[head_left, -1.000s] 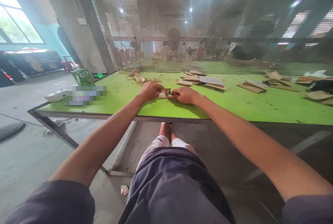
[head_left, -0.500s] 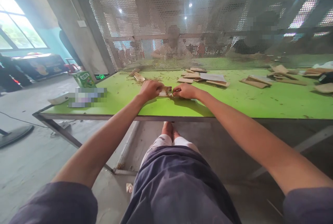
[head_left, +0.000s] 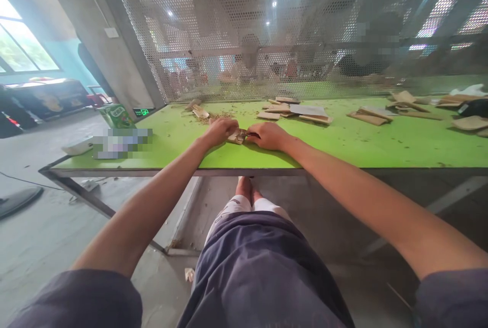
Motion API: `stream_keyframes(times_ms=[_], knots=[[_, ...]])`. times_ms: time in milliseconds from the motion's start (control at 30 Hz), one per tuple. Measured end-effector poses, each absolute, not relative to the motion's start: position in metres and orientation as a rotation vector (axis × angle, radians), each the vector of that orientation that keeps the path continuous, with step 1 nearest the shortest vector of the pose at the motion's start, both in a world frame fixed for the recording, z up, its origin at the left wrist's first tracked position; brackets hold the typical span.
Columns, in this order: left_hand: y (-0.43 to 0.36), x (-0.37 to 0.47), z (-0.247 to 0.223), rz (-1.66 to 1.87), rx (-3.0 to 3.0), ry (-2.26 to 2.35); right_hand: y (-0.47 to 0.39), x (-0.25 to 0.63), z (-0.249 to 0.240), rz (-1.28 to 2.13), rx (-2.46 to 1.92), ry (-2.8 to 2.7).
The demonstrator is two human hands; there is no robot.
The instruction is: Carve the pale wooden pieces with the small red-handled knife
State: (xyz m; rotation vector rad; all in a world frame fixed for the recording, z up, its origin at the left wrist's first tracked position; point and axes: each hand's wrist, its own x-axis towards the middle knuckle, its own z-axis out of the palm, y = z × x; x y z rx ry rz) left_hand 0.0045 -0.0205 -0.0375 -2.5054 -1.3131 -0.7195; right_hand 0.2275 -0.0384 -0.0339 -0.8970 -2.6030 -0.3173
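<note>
My left hand (head_left: 221, 131) is closed on one end of a small tan, flat piece (head_left: 237, 137), pale with brown patches, low over the green table (head_left: 343, 150). From the other side my right hand (head_left: 270, 136) meets the piece's right end. Its fingers are pinched around a thin dark object (head_left: 251, 135), too small to name. The fingers hide part of both things. Brown crumbs (head_left: 224, 116) lie scattered just behind my left hand.
Flat tan pieces (head_left: 278, 108) lie behind my right hand, with several more (head_left: 369, 116) farther right. A green box (head_left: 118, 116) stands at the table's left end. Along the back rises a perforated metal screen (head_left: 244, 58).
My right hand has come slightly left and turned, now closer to the tan piece. That piece is tilted differently in my left hand. The whole view has shifted slightly.
</note>
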Motion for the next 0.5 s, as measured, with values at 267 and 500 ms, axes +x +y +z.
stream_keyframes(times_ms=[267,500], knots=[[-0.0152,0.0020,-0.0388,-0.771,-2.622,-1.254,-0.0422,0.2253,-0.0347,-0.382,-0.933,-2.654],[-0.0168,0.0024,-0.0387,-0.795,-2.648,-1.267,-0.0457,0.2225,-0.0337,-0.414,-0.951,-2.650]])
